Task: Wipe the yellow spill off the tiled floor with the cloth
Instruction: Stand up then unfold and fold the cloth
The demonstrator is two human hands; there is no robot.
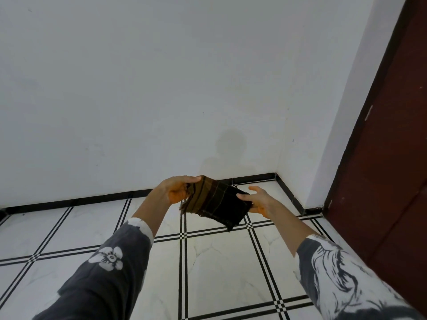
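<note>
A dark brown checked cloth (216, 202), folded into a flat pad, is held up in the air between both hands, above the floor near the wall corner. My left hand (175, 189) grips its left end, the palm stained orange-yellow. My right hand (258, 200) holds the right end, thumb on top, with a yellow stain at the heel of the palm. The white tiled floor (221, 269) with black double lines lies below. No yellow spill shows on the tiles in view.
A white wall (161, 88) rises straight ahead, with a black skirting strip (92, 199) along its foot. A dark red-brown door (388, 158) stands at the right, past a white wall corner (312, 169). My shadow falls on the wall.
</note>
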